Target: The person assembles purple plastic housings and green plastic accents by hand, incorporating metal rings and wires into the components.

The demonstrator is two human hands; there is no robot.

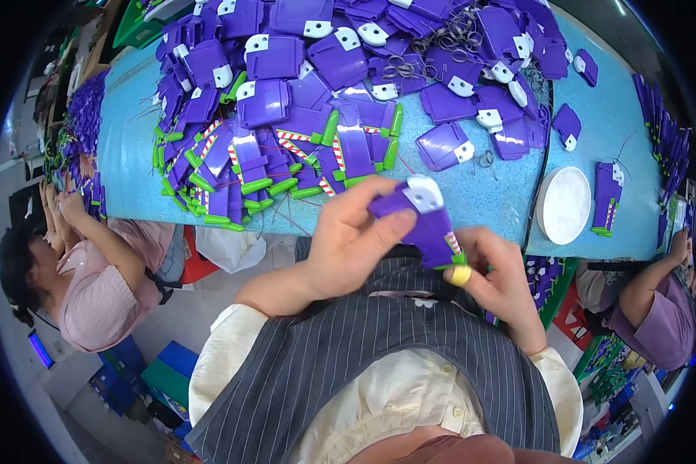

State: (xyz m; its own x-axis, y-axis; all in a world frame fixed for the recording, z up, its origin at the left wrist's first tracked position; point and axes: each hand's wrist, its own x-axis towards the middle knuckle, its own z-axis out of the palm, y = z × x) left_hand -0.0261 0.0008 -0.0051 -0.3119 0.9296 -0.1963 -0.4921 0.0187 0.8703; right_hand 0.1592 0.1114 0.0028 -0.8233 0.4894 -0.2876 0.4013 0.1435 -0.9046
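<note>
Between my two hands, just off the table's near edge, is a purple plastic wing piece with a white rounded end and a red-and-white striped, green-tipped strip. My left hand pinches its upper left side, thumb on top. My right hand, a yellow band around the thumb, closes on the green-tipped lower end. Ahead lie loose purple panels with white corners. Left of them is a pile of purple pieces with green tips and striped strips.
The blue table also bears a round white dish, metal springs, a dark cable and one finished-looking wing piece. One person works at left, another at right. A white plastic bag hangs below the edge.
</note>
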